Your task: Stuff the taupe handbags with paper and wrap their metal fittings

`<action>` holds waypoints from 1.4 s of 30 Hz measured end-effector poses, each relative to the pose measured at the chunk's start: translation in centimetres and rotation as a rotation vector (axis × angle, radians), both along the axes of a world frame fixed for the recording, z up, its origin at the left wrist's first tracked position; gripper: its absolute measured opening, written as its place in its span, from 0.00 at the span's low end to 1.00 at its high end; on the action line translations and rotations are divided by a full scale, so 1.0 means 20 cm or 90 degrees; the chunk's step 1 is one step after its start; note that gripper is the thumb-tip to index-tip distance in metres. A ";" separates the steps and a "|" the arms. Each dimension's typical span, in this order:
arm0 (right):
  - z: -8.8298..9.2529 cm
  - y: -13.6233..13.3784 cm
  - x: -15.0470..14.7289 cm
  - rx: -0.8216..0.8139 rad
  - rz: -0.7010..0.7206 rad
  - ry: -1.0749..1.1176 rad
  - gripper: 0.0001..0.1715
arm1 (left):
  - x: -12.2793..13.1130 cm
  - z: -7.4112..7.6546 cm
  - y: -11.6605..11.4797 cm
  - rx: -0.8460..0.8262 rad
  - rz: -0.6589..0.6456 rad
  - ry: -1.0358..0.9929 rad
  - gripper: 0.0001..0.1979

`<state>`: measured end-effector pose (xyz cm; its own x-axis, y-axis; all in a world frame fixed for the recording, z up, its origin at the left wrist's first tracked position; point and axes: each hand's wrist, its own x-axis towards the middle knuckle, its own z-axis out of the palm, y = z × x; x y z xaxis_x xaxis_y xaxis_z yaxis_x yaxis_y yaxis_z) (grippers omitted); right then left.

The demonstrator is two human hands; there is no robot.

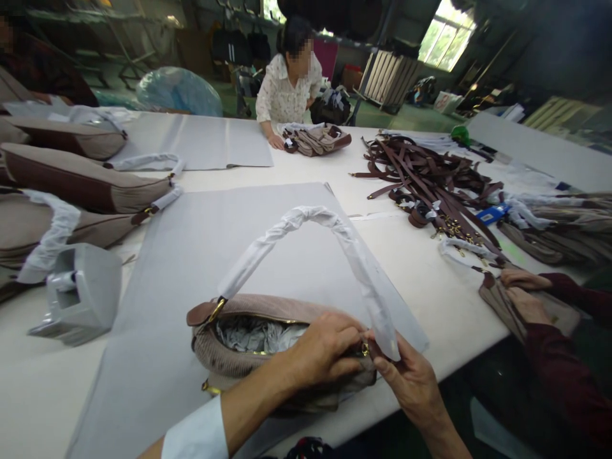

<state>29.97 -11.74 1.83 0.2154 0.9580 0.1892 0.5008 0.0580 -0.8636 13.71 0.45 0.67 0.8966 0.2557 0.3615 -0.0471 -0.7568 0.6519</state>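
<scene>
The handbag (pixel 243 364) lies right under your hands on the grey sheet (pixel 167 287), its body stretching toward nine o'clock from your left hand (pixel 329 347). That hand's curled fingers pinch the bag's end by the zipper (what exactly sits between the fingertips is too small to tell). At about three o'clock from it, your right hand (pixel 411 376) grips the foot of the white-wrapped handle (pixel 306 213) between thumb and fingers. The handle arches up to twelve o'clock; crumpled paper (pixel 248 336) shows in the unzipped opening.
</scene>
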 end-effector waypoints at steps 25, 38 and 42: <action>-0.08 0.02 -0.01 0.002 -0.052 0.040 0.20 | -0.03 -0.03 -0.03 0.110 0.032 0.072 0.11; -0.25 0.02 -0.10 0.097 -0.271 -0.021 0.21 | -0.02 -0.06 -0.11 -0.038 0.268 -0.060 0.13; -0.23 0.03 -0.10 0.117 -0.249 0.012 0.22 | 0.01 -0.01 -0.16 -0.137 0.276 -0.009 0.12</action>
<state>27.93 -11.15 -2.73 0.5612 0.7541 0.3411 0.4996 0.0199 -0.8660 13.95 -2.76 0.53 0.6863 0.6754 0.2700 0.2336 -0.5562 0.7975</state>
